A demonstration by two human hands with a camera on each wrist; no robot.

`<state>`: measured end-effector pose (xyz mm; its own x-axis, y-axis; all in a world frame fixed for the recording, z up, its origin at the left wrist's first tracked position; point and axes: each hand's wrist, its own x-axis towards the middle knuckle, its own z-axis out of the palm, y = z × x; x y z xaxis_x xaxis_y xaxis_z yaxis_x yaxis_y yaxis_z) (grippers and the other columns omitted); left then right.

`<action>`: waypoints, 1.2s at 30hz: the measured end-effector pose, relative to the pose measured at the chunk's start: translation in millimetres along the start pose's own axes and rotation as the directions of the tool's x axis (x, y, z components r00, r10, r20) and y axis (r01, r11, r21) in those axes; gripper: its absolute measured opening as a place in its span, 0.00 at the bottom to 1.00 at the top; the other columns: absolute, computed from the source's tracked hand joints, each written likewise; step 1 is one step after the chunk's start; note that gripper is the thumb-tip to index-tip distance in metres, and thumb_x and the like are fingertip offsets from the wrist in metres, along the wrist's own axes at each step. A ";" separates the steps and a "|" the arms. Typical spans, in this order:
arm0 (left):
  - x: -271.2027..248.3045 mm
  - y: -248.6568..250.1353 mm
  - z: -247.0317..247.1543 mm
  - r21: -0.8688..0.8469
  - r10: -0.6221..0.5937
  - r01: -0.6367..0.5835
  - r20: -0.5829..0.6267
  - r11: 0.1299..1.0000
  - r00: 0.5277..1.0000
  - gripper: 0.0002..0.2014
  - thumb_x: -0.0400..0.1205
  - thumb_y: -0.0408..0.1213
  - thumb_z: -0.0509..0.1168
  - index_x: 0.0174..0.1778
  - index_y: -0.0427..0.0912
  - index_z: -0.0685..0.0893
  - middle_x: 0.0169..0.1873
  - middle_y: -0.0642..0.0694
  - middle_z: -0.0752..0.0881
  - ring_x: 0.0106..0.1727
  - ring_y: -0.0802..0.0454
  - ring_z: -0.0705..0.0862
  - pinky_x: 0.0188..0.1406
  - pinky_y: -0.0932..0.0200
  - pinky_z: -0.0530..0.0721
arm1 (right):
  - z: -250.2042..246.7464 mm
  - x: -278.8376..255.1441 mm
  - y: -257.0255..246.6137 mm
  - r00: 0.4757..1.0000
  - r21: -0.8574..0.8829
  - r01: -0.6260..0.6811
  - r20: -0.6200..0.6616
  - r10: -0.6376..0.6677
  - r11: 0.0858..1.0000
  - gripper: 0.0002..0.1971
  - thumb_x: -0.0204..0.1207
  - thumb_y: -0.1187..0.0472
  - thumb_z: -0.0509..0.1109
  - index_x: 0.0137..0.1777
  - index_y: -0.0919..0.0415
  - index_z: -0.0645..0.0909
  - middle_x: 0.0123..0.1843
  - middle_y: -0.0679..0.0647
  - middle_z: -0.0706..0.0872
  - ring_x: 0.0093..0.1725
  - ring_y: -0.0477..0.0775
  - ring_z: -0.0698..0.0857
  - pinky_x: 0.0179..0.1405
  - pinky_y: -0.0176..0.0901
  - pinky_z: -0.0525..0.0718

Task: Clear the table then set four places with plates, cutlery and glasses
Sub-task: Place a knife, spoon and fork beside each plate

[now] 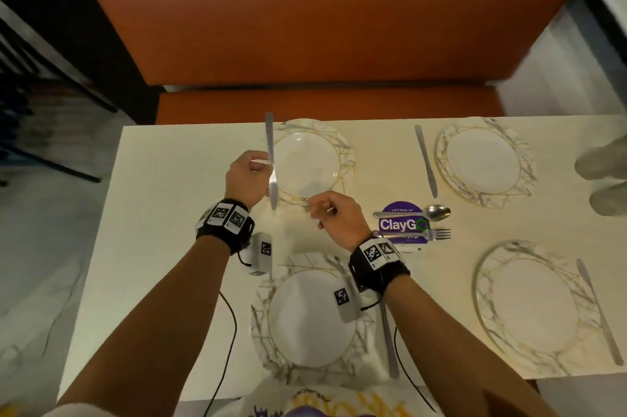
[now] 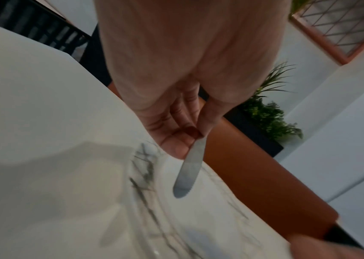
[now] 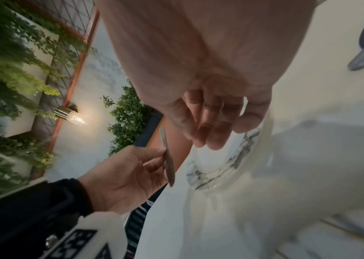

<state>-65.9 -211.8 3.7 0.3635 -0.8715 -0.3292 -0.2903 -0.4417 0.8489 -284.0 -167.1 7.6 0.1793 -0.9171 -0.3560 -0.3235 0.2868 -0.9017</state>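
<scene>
Left hand (image 1: 245, 175) pinching thin, stiff, slippery knife (image 1: 271, 158) mid-length, beside far plate (image 1: 344, 148); right hand (image 1: 334, 218) hanging loose, holding nothing.

My head view looking down over the counter (image 1: 169, 179), my wrist views close along each palm, all sharing the far-left plate (image 1: 342, 145).

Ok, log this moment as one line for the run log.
left hand: pinches knife over far-left plate | right hand: empty, fingers loosely curled | plates: four | glasses: none visible
</scene>
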 end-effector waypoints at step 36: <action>60.3 -63.7 -35.3 0.810 0.164 -0.158 0.077 0.564 0.983 0.28 0.83 0.47 0.73 0.80 0.54 0.79 0.74 0.38 0.74 0.73 0.33 0.71 0.66 0.34 0.78 | 1.1 3.2 33.4 0.991 -0.155 -0.092 -0.112 0.075 0.984 0.13 0.80 0.68 0.66 0.49 0.52 0.89 0.37 0.47 0.91 0.33 0.44 0.86 0.45 0.47 0.87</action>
<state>5.8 -228.6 -55.6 0.2416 -0.9460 -0.2161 -0.9385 -0.2843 0.1957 -293.2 -160.2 -23.9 0.0492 -0.9183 -0.3929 -0.4788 0.3236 -0.8161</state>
